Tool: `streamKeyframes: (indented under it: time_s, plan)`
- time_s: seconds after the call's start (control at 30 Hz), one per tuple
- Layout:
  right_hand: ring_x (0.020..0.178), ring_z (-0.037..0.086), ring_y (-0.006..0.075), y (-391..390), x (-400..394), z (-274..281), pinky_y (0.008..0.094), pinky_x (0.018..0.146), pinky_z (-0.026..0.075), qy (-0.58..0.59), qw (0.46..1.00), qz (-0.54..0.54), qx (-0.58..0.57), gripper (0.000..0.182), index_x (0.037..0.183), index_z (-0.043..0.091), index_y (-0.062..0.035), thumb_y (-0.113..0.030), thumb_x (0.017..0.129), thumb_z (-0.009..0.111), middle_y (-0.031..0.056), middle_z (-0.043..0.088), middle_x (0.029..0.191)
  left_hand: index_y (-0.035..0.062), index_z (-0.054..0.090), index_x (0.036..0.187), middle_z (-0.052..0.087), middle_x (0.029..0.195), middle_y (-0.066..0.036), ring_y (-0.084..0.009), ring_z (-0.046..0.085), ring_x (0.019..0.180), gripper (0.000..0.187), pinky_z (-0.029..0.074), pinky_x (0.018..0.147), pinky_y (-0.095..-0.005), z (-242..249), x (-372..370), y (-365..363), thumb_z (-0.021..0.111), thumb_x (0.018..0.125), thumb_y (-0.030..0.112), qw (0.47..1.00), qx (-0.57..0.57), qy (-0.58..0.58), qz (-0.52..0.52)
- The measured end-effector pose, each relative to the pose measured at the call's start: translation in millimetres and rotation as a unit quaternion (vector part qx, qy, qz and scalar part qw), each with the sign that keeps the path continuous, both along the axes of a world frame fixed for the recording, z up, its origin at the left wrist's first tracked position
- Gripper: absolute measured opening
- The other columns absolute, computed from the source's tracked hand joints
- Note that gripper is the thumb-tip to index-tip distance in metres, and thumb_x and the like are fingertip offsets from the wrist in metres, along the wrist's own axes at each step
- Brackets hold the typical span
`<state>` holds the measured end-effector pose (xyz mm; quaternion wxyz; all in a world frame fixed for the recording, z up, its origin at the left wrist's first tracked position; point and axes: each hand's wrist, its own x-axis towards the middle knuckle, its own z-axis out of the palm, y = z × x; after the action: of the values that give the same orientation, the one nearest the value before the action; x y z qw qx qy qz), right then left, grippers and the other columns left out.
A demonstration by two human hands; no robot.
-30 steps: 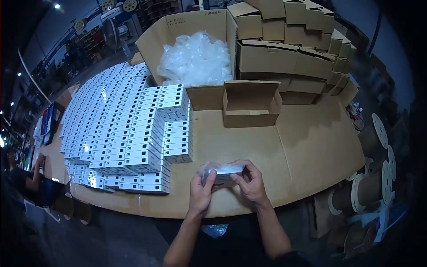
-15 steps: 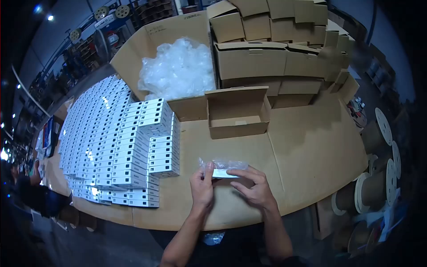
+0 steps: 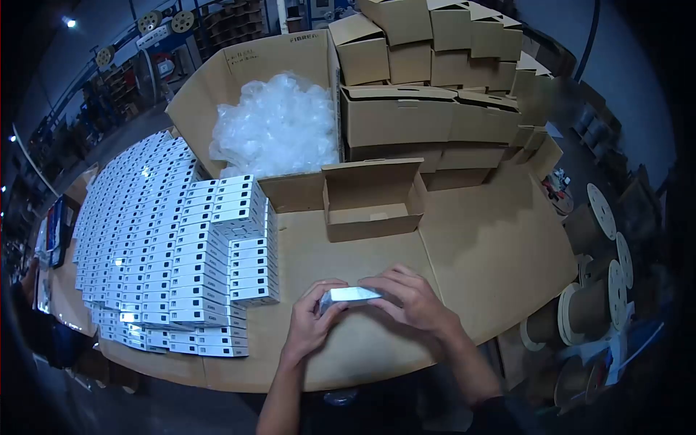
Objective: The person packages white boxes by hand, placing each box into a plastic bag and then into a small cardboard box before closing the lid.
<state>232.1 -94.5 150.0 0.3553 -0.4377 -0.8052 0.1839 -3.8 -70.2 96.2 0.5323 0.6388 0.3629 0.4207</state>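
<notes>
Between my two hands, just above the table's front part, is a small white box [image 3: 354,293] with clear plastic wrap around it. My left hand [image 3: 312,320] grips the left end, thumb in front and fingers behind. At the right end, my right hand [image 3: 412,299] is closed on it, with the thumb below and the fingers curled over the top. Part of the wrap is hidden by my fingers. Beyond the hands stands an open cardboard box [image 3: 373,230], with a small pale piece on its floor.
Many stacked white boxes [image 3: 196,272] cover the table's left side. A large carton [image 3: 279,54] behind them holds clear plastic bags [image 3: 279,123]. Brown cartons [image 3: 399,119] are piled at the back. Cable spools [image 3: 591,312] stand on the right; a person's arm [image 3: 29,283] shows far left.
The plastic wrap, which stuck up loosely behind the white box, now lies close around it. My right fingers have closed around its right end. The camera view has shifted slightly.
</notes>
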Motion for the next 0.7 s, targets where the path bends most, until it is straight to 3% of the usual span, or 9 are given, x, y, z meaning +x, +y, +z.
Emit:
streamKeyframes:
  time_s: [0.1, 0.17, 0.2, 0.27, 0.37, 0.4, 0.43, 0.57, 0.7]
  plan:
    - [0.083, 0.068, 0.0337, 8.8, -5.6, 20.5, 0.0413, 0.071, 0.057, -0.11, 0.992, 0.064, 0.005, 0.031, 0.114, 0.066, -0.0061, -0.003, 0.084, 0.075, 0.0112, 0.064, 0.096, -0.002, 0.061, 0.131, 0.064, 0.124, -0.01, -0.0156, 0.063, 0.111, 0.034, 0.054, 0.091, -0.0279, 6.0, -7.4, 7.9, 0.067, 0.098, 0.002, 1.0, 0.007, -0.005, 0.01]
    - [0.083, 0.068, 0.0328, 27.5, 2.5, 24.7, 0.0412, 0.071, 0.057, -0.099, 0.994, 0.042, 0.027, 0.029, 0.112, 0.067, -0.0056, -0.003, 0.085, 0.075, 0.012, 0.064, 0.097, 0.0, 0.05, 0.144, 0.061, 0.131, -0.009, -0.016, 0.06, 0.116, 0.048, 0.053, 0.094, -0.0302, -0.4, -2.2, 16.8, 0.066, 0.099, 0.001, 0.998, 0.033, -0.019, 0.043]
    - [0.082, 0.069, 0.0324, 35.3, 7.4, 26.7, 0.0411, 0.071, 0.057, -0.092, 0.995, 0.028, 0.04, 0.028, 0.112, 0.067, -0.0053, -0.003, 0.085, 0.075, 0.0125, 0.065, 0.097, 0.0051, 0.043, 0.152, 0.055, 0.141, -0.015, -0.024, 0.059, 0.123, 0.06, 0.052, 0.1, -0.0361, 18.7, 2.7, 13.5, 0.068, 0.098, 0.007, 0.994, -0.065, -0.077, 0.045]
    - [0.079, 0.069, 0.0315, 42.9, 17.0, 38.1, 0.0413, 0.071, 0.058, -0.024, 0.99, -0.12, 0.076, 0.025, 0.11, 0.067, -0.004, -0.002, 0.087, 0.074, 0.0144, 0.065, 0.095, 0.0109, 0.038, 0.157, 0.046, 0.149, -0.025, -0.0368, 0.055, 0.132, 0.069, 0.049, 0.107, -0.0442, 18.0, 5.0, 22.5, 0.07, 0.096, 0.014, 0.978, 0.123, 0.128, 0.113]
    - [0.075, 0.069, 0.033, 56.9, 21.8, 23.5, 0.0415, 0.066, 0.057, 0.066, 0.944, -0.288, 0.146, 0.02, 0.109, 0.066, -0.0016, -0.001, 0.089, 0.072, 0.0163, 0.065, 0.093, 0.012, 0.035, 0.159, 0.037, 0.152, -0.031, -0.0516, 0.042, 0.137, 0.075, 0.042, 0.112, -0.0545, 9.5, 14.3, 38.4, 0.072, 0.093, 0.017, 0.943, 0.203, 0.242, 0.103]
    - [0.075, 0.068, 0.0337, 65.5, 25.8, 12.6, 0.0416, 0.065, 0.057, 0.092, 0.924, -0.329, 0.17, 0.02, 0.109, 0.065, -0.0012, -0.001, 0.09, 0.072, 0.0165, 0.065, 0.093, 0.013, 0.034, 0.159, 0.036, 0.152, -0.031, -0.052, 0.043, 0.136, 0.076, 0.042, 0.111, -0.0547, 4.1, 18.9, 46.3, 0.071, 0.093, 0.016, 0.934, 0.215, 0.265, 0.103]
    - [0.076, 0.068, 0.0346, 75.2, 35.2, 0.6, 0.0428, 0.064, 0.056, 0.015, 0.905, -0.345, 0.247, 0.017, 0.108, 0.065, -0.001, -0.003, 0.092, 0.071, 0.0167, 0.065, 0.093, 0.0141, 0.034, 0.16, 0.035, 0.153, -0.031, -0.0524, 0.043, 0.135, 0.077, 0.043, 0.11, -0.0549, -3.4, 25.5, 52.7, 0.071, 0.093, 0.016, 0.925, 0.225, 0.287, 0.103]
    - [0.08, 0.066, 0.0436, 92.3, 46.5, -27.8, 0.05, 0.067, 0.055, 0.006, 0.906, -0.355, 0.232, 0.018, 0.109, 0.064, -0.0032, -0.004, 0.092, 0.071, 0.0197, 0.064, 0.093, 0.0145, 0.031, 0.162, 0.033, 0.154, -0.031, -0.0524, 0.045, 0.131, 0.081, 0.047, 0.106, -0.0558, -14.2, 44.3, 67.0, 0.071, 0.091, 0.015, 0.904, 0.227, 0.342, 0.117]
    - [0.083, 0.066, 0.0425, 99.3, 57.0, -35.9, 0.0489, 0.072, 0.054, -0.023, 0.907, -0.374, 0.192, 0.017, 0.105, 0.063, -0.0006, -0.004, 0.091, 0.072, 0.0215, 0.066, 0.094, 0.0117, 0.028, 0.162, 0.033, 0.155, -0.03, -0.0508, 0.048, 0.129, 0.084, 0.05, 0.103, -0.0553, -25.9, 44.3, 72.1, 0.072, 0.09, 0.016, 0.887, 0.239, 0.371, 0.133]
